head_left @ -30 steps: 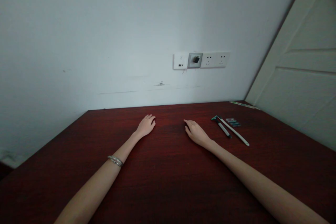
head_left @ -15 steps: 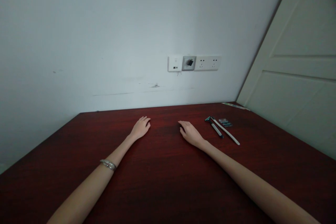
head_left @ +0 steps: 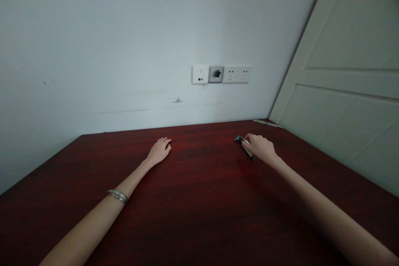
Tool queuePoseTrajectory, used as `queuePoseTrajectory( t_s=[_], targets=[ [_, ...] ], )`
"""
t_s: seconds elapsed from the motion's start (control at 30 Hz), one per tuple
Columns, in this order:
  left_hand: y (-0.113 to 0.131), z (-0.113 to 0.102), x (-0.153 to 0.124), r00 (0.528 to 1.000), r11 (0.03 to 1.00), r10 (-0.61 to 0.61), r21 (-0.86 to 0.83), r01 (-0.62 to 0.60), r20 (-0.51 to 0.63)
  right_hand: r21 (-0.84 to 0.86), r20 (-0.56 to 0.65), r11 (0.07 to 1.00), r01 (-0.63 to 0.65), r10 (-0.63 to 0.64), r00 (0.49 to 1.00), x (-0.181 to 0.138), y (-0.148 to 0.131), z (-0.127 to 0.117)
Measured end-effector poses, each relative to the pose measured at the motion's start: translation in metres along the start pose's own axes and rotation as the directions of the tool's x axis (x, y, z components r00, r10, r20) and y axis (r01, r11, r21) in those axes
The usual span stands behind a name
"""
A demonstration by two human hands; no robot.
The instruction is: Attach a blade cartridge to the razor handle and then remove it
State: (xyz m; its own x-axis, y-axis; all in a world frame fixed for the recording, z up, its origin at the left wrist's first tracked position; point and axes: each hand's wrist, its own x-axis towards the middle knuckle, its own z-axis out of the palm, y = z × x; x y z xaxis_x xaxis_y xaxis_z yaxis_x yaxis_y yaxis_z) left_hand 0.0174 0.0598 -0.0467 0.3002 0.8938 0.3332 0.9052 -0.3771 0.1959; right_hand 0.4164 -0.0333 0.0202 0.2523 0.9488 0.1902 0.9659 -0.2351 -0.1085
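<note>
On the dark red table (head_left: pixel 193 183), my left hand (head_left: pixel 159 150) lies palm down with fingers stretched out, touching only the tabletop. A silver bracelet (head_left: pixel 118 195) circles that wrist. Farther right, my right hand (head_left: pixel 261 147) is over the small items, thumb and fingers closed around a thin white toothbrush (head_left: pixel 245 140). Most of the toothbrush is hidden by the hand. Just left of these fingers is a razor (head_left: pixel 249 152) with a teal and dark head, lying on the table, its handle partly covered. The small clear pack behind the hand cannot be seen.
A flat printed strip (head_left: pixel 267 123) lies at the table's far right corner. The white wall behind carries a row of sockets (head_left: pixel 237 75) and a black plug (head_left: pixel 217 74). A pale panelled door (head_left: pixel 336 104) borders the right side.
My right hand has moved right, from bare table onto the toothbrush and razor, and its fingers have closed. My left hand stays in place. The view has turned slightly right.
</note>
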Motion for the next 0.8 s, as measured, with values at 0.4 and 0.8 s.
queuePoseTrajectory(
  t_s=[0.4, 0.8],
  targets=[
    [0.005, -0.003, -0.003, 1.0, 0.999, 0.0, 0.047, -0.001, 0.02, 0.031, 0.121, 0.999, -0.038, 0.034, 0.992, -0.011, 0.023, 0.017],
    [0.002, -0.002, -0.003, 1.0, 1.0, -0.017, -0.016, 0.017, 0.0, 0.085, 0.061, 0.996, -0.037, 0.032, 0.998, -0.01, 0.019, 0.024]
  ],
)
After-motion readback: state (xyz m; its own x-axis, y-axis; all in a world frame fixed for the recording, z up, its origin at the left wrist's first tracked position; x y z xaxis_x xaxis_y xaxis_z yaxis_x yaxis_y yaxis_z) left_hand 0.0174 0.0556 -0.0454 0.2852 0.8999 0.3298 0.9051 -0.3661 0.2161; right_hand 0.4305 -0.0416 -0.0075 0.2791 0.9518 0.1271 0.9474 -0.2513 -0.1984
